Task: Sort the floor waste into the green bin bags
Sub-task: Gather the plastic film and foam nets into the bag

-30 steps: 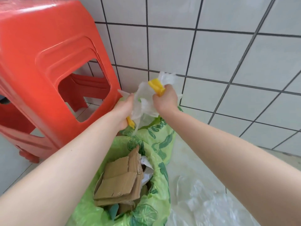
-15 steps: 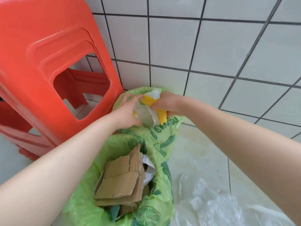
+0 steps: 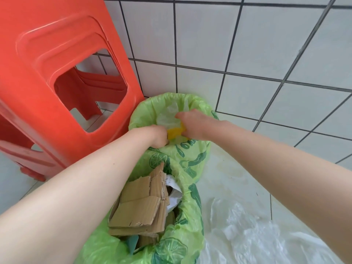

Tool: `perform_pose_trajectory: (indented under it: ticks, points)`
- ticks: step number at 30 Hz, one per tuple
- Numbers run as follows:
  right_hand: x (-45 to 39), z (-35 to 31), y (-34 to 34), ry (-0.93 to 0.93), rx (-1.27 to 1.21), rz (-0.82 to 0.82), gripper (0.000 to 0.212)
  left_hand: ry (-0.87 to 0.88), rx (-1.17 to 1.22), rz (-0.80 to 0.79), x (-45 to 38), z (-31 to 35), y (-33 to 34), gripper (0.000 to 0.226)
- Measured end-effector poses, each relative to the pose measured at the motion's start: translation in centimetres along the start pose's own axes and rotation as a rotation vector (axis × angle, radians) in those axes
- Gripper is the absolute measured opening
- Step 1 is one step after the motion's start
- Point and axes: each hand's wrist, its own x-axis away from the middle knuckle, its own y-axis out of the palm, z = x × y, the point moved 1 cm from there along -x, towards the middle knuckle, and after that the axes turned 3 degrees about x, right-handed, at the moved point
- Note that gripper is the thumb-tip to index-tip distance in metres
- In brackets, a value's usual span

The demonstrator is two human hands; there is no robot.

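Two green bin bags stand by the tiled wall. The far bag point(image 3: 152, 103) is open, and both my hands reach into its mouth. My left hand point(image 3: 157, 135) and my right hand point(image 3: 192, 123) grip a crumpled clear and yellow plastic wrapper point(image 3: 174, 130) just inside the rim. The near bag point(image 3: 179, 242) holds torn brown cardboard point(image 3: 141, 204) and some white paper point(image 3: 174, 197).
Stacked red plastic stools point(image 3: 57, 82) stand close on the left, touching the far bag. Clear plastic film point(image 3: 253, 239) lies on the pale floor at the lower right. White wall tiles point(image 3: 247, 44) rise right behind the bags.
Both hands have come down from above the bags into the far bag's mouth, carrying the clear and yellow wrapper with them.
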Motion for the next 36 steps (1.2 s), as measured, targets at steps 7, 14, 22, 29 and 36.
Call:
perform_pose_trajectory:
  ticks: [7, 14, 22, 29, 36]
  points:
    - [2.5, 1.8, -2.3, 0.004, -0.175, 0.201, 0.045, 0.061, 0.206, 0.254, 2.5, -0.1, -1.5, 0.047]
    - [8.2, 2.0, -1.7, 0.033, -0.283, 0.28, 0.035, 0.121, 0.387, 0.553, 7.7, 1.3, -1.2, 0.031]
    - [18.0, 0.0, 1.0, 0.064, -0.515, 0.229, 0.027, 0.34, 0.62, 0.79, 16.6, 7.2, 2.5, 0.02]
    - [29.7, -0.7, 7.1, 0.176, -0.594, 0.138, 0.028, 0.513, 0.594, 0.748, 24.6, 11.2, 12.6, 0.026]
    - [39.5, -2.1, 16.6, 0.205, -0.524, -0.091, 0.032, 0.514, 0.323, 0.204, 27.7, 8.8, 28.2, 0.03]
